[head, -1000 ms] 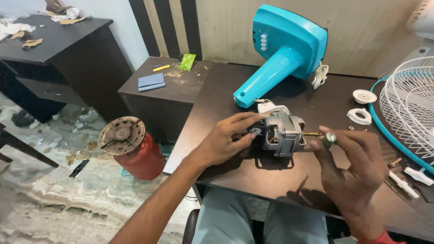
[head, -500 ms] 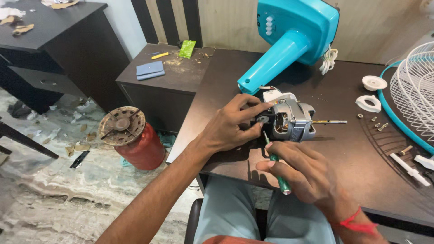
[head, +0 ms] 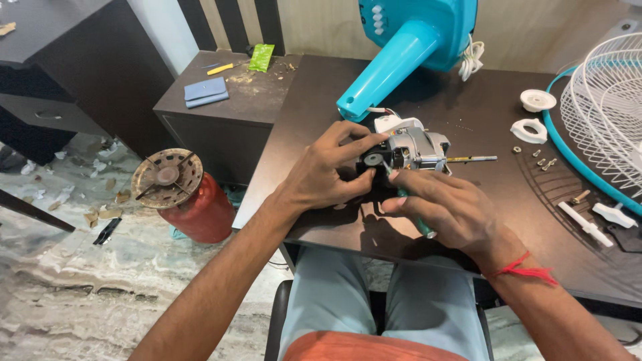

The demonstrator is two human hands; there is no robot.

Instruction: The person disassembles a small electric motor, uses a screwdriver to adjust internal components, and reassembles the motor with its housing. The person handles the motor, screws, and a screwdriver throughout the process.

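Note:
A grey fan motor with a thin metal shaft pointing right lies on the dark brown table. My left hand grips the motor's left end, fingers wrapped over its black rear part. My right hand holds a green-handled screwdriver, its tip hidden at the motor's near side. The turquoise fan stand lies just behind the motor.
A white wire fan guard with turquoise rim fills the right side. White plastic caps, small screws and white pins lie on the table. A low side cabinet and a red gas cylinder stand left.
My right hand moved from the shaft end to the motor's near side, now gripping the green screwdriver against it. The left hand kept its hold on the motor.

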